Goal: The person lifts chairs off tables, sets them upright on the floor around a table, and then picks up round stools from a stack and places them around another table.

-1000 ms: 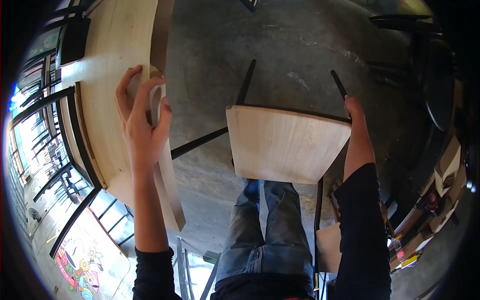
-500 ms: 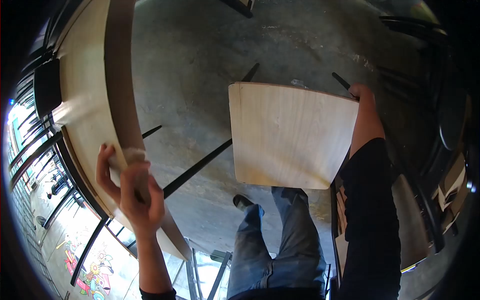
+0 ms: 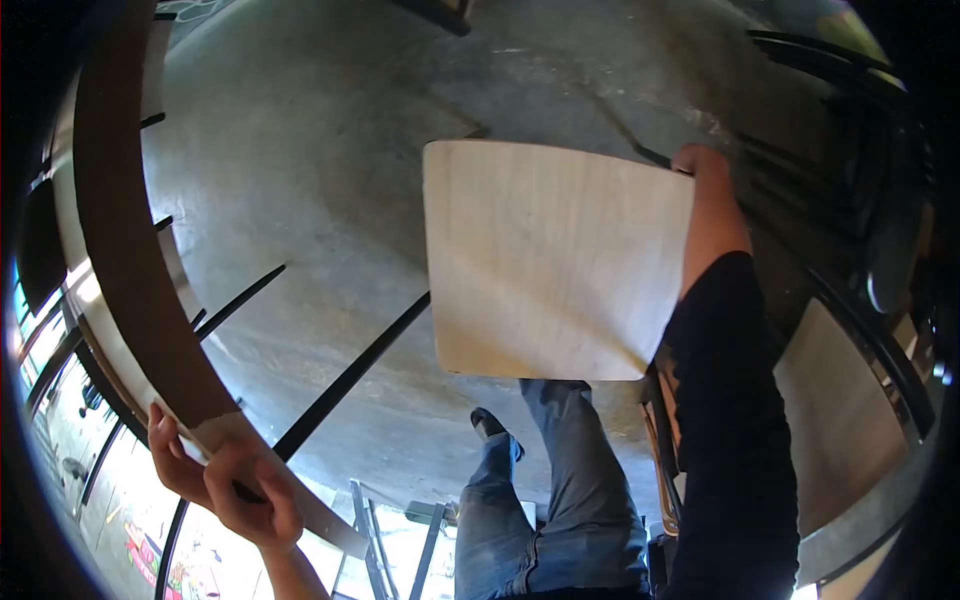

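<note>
A chair with a pale wooden seat (image 3: 560, 260) stands in front of my legs. My right hand (image 3: 705, 162) is wrapped round something at the seat's far right corner, where a dark bar of the chair shows; its fingertips are hidden. At the lower left, my left hand (image 3: 235, 490) is at the edge of a wooden table (image 3: 165, 330), its fingers curled. A small whitish patch (image 3: 218, 428) lies by those fingers against the table edge, too blurred to name. A black leg (image 3: 355, 375) slants between the table and the chair.
More chairs with black frames (image 3: 870, 350) and a wooden panel (image 3: 840, 420) crowd the right side. Dark furniture legs (image 3: 435, 12) show at the top. Grey concrete floor (image 3: 300, 180) lies between table and chair. Coloured floor drawings (image 3: 150, 560) are at the lower left.
My left hand has moved down and left along the table edge, with the whitish patch beside it. The table has shifted left in view and the chair slightly left; my right hand keeps its hold.
</note>
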Tool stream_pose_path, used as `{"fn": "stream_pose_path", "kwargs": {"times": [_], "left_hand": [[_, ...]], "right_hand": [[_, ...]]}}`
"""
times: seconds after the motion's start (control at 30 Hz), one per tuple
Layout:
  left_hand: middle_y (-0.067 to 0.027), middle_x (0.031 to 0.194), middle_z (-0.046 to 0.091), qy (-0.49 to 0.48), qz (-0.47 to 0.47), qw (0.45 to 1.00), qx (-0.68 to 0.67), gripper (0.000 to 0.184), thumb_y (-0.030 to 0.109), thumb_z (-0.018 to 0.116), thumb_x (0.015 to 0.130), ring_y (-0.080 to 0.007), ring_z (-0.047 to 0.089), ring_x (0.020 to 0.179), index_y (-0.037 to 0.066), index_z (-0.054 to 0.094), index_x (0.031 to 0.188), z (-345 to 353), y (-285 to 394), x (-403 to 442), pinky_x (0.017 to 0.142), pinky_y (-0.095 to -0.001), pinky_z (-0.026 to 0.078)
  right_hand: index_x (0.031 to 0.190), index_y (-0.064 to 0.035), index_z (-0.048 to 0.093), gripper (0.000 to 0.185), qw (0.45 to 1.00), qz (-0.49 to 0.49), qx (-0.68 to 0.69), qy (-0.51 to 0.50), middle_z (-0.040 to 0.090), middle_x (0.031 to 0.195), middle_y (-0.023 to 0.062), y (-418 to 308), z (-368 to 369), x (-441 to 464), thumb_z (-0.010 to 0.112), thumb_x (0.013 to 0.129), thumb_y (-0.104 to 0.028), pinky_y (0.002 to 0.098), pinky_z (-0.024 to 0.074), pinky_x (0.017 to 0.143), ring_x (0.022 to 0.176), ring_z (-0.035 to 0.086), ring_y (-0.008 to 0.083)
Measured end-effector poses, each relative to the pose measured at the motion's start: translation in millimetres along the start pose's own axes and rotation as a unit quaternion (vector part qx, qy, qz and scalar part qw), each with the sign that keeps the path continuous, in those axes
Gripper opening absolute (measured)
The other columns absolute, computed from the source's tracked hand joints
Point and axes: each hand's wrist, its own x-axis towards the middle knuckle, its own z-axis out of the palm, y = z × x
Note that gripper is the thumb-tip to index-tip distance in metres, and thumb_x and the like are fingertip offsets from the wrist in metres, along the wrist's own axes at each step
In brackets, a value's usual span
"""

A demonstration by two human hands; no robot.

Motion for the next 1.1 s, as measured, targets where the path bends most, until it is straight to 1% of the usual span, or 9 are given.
{"fn": "stream_pose_path", "kwargs": {"times": [0.27, 0.4, 0.67, 0.77, 0.87, 0.9, 1.0, 1.03, 1.1], "left_hand": [[-0.0201, 0.142, 0.032, 0.006, -0.011, 0.998, -0.067, 0.021, 0.013, 0.054, 0.077, -0.0395, 0.028, 0.137, 0.007, 0.062, 0.095, -6.0, 10.9, 8.4, 0.109, -0.0501, 0.025], [-0.0196, 0.138, 0.037, 0.039, -0.004, 0.994, -0.099, 0.029, -0.005, 0.052, 0.069, -0.0395, 0.033, 0.135, 0.006, 0.062, 0.095, -13.0, 17.4, 8.6, 0.108, -0.0451, 0.027], [-0.0155, 0.131, 0.048, 0.094, -0.021, 0.992, -0.087, 0.027, -0.003, 0.059, 0.07, -0.0347, 0.044, 0.126, 0.006, 0.063, 0.095, -29.4, 21.5, 10.9, 0.103, -0.0413, 0.035], [-0.0136, 0.126, 0.052, 0.142, -0.043, 0.972, -0.18, 0.028, -0.004, 0.058, 0.072, -0.0345, 0.05, 0.118, 0.008, 0.062, 0.097, -34.6, 24.0, -4.6, 0.097, -0.0412, 0.041], [-0.0145, 0.115, 0.057, 0.222, -0.1, 0.915, -0.322, 0.032, -0.007, 0.055, 0.072, -0.0332, 0.053, 0.113, 0.004, 0.06, 0.101, -28.7, 58.8, -42.7, 0.093, -0.0396, 0.043], [-0.0149, 0.112, 0.058, 0.244, -0.111, 0.9, -0.343, 0.033, -0.008, 0.054, 0.071, -0.0325, 0.054, 0.111, 0.002, 0.059, 0.101, -25.0, 81.8, -69.8, 0.092, -0.039, 0.043], [-0.0137, 0.109, 0.058, 0.134, -0.161, 0.868, -0.449, 0.033, -0.003, 0.056, 0.071, -0.0303, 0.054, 0.107, 0.004, 0.059, 0.103, 0.7, 180.8, -178.4, 0.094, -0.0409, 0.042], [-0.0135, 0.109, 0.059, 0.083, -0.238, 0.826, -0.504, 0.03, 0.002, 0.059, 0.077, -0.029, 0.055, 0.107, 0.003, 0.059, 0.107, 18.5, 224.1, -221.6, 0.095, -0.0407, 0.042], [-0.0137, 0.107, 0.059, -0.069, -0.427, 0.666, -0.608, 0.032, 0.02, 0.057, 0.088, -0.0218, 0.056, 0.106, 0.002, 0.055, 0.115, 55.5, 305.4, -288.0, 0.09, -0.0397, 0.046]], "right_hand": [[0.139, -0.0129, 0.047, 0.049, 0.986, 0.003, 0.143, 0.091, 0.037, 0.15, 0.0052, -34.7, -76.2, -94.5, 0.042, 0.095, -0.034, 0.0432, 0.0379, 0.103, 0.133, 0.042, 0.0266], [0.126, -0.0016, 0.052, 0.048, 0.966, -0.131, 0.112, 0.195, 0.061, 0.119, 0.0089, -29.4, -138.9, -156.7, 0.046, 0.088, -0.031, 0.0414, 0.0483, 0.08, 0.086, 0.064, 0.0213], [0.123, -0.0171, 0.054, 0.043, 0.913, -0.272, 0.038, 0.303, 0.061, 0.103, 0.0045, 1.9, -270.1, -397.4, 0.052, 0.087, -0.04, 0.0467, 0.0511, 0.071, 0.086, 0.062, 0.0194], [0.121, -0.0168, 0.054, 0.046, 0.932, -0.272, -0.062, 0.233, 0.061, 0.099, 0.007, 18.9, -237.7, -471.1, 0.053, 0.086, -0.046, 0.0418, 0.0533, 0.062, 0.077, 0.064, 0.0207], [0.106, 0.0016, 0.063, 0.072, 0.938, -0.181, -0.234, 0.183, 0.065, 0.084, 0.0168, 43.4, -161.9, -534.2, 0.065, 0.073, -0.062, 0.0387, 0.0567, 0.056, 0.062, 0.067, 0.0263], [0.103, 0.0085, 0.064, 0.083, 0.935, -0.148, -0.287, 0.146, 0.067, 0.083, 0.0197, 52.1, -136.7, -559.2, 0.07, 0.066, -0.066, 0.0399, 0.0573, 0.061, 0.067, 0.069, 0.0279], [0.121, -0.0071, 0.063, 0.094, 0.886, -0.098, -0.452, 0.027, 0.054, 0.134, 0.0126, 86.4, -99.9, -503.3, 0.064, 0.06, -0.079, 0.0402, 0.0426, 0.1, 0.122, 0.053, 0.0292], [0.12, -0.0073, 0.064, 0.092, 0.862, -0.13, -0.49, 0.026, 0.054, 0.135, 0.0102, 99.9, -88.8, -481.7, 0.064, 0.062, -0.078, 0.0413, 0.0423, 0.1, 0.122, 0.052, 0.0285], [0.082, 0.0119, 0.067, 0.072, 0.924, -0.179, -0.338, 0.002, 0.068, 0.078, 0.0218, 116.8, -80.1, -506.2, 0.076, 0.069, -0.059, 0.0358, 0.0582, 0.052, 0.055, 0.067, 0.0238]]}}
